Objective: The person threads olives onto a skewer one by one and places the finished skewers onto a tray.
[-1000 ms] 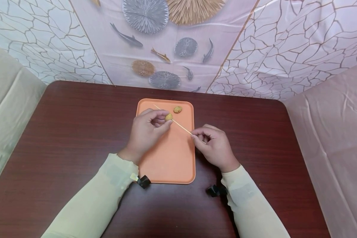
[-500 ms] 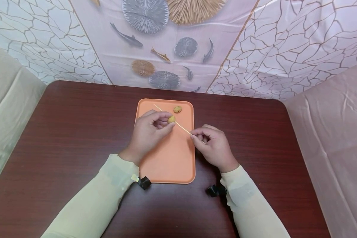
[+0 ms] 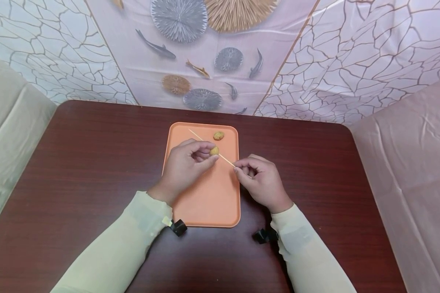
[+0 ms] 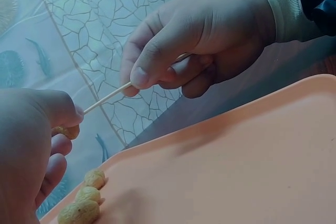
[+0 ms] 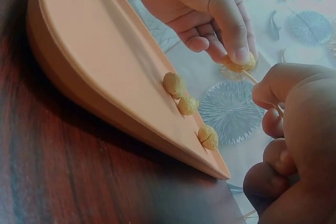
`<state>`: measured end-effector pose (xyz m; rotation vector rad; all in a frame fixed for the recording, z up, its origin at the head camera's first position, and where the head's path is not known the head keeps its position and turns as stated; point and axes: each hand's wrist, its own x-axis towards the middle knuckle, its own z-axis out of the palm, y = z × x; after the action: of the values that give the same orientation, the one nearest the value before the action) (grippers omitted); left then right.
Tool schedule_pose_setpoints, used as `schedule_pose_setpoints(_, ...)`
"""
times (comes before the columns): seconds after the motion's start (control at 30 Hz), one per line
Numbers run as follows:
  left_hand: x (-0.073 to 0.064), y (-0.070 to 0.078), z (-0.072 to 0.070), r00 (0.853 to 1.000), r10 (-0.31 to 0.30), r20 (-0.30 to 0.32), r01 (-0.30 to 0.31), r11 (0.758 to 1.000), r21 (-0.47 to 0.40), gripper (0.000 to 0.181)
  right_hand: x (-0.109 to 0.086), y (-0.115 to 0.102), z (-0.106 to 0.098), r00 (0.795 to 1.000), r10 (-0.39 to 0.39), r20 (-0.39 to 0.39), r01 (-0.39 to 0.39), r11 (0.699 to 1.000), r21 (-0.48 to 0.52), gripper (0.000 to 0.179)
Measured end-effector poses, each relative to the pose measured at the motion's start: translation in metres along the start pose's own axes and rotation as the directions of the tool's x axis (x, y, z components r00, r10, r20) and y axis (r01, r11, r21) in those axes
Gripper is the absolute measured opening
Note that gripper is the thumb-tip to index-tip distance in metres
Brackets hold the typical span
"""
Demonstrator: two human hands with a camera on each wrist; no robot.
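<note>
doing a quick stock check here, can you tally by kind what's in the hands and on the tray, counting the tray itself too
Yellow-brown pieces: 4 visible (1 pinched in the left hand, 3 on the tray)
Thin stick: 1
Orange tray: 1
Total: 6

From the lower left of the head view the left arm (image 3: 106, 248) slants up to the left hand (image 3: 185, 165), thumb and fingertips pinching near centre, while the right arm (image 3: 309, 250) angles from the lower right to the right hand (image 3: 264, 179), thumb meeting forefinger, other fingers curled.
</note>
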<state>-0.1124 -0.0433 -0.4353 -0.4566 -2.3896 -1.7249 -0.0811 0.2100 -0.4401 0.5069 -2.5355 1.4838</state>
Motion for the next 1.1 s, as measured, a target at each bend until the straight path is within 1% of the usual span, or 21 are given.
schedule_pose_setpoints(0.1,-0.001,0.001,0.001,1.0,-0.008,0.016,0.008,1.0,0.0,0.027,0.0,0.0,0.0,1.0,-0.003,0.0,0.003,1.0,-0.001,0.007)
schedule_pose_setpoints(0.53,-0.003,0.002,0.006,0.999,0.017,0.048,-0.015,0.999,-0.038,0.025,-0.001,0.001,0.002,1.0,-0.01,-0.005,0.01,1.0,0.002,0.004)
schedule_pose_setpoints(1.1,-0.006,0.007,0.013,0.995,0.046,0.087,-0.044,0.999,-0.026,0.025,-0.001,0.004,0.002,1.0,-0.006,-0.007,0.006,1.0,0.015,0.005)
